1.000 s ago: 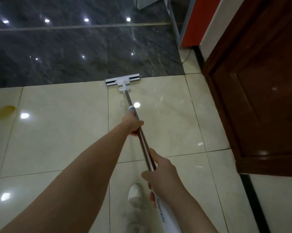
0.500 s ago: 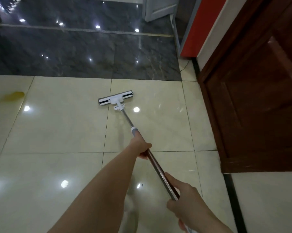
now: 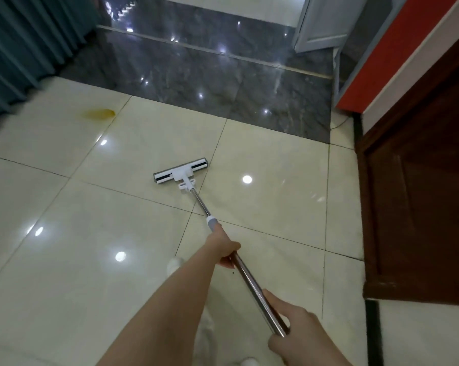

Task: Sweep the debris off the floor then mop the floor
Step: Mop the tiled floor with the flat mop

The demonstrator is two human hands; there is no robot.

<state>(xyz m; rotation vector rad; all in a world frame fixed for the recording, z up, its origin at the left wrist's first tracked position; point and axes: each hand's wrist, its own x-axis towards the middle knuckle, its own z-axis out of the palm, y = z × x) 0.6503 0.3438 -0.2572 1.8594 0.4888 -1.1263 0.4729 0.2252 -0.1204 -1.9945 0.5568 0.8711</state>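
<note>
You have drawn the flat mop [image 3: 224,237] back toward you since a second ago: its head [image 3: 180,171] was at the edge of the dark marble strip [image 3: 223,83] and now lies flat on the cream tiled floor [image 3: 96,260], well short of it. A blue curtain [image 3: 25,48] has come into view on the left. Your left hand [image 3: 224,250] is wrapped tight round the steel pole just below the grey collar; your right hand [image 3: 294,331] is closed on the pole nearer you. The head sits ahead of both hands, angled left. A yellow stain [image 3: 99,113] lies near the curtain. The wooden door [image 3: 418,207] stands on your right.
</note>
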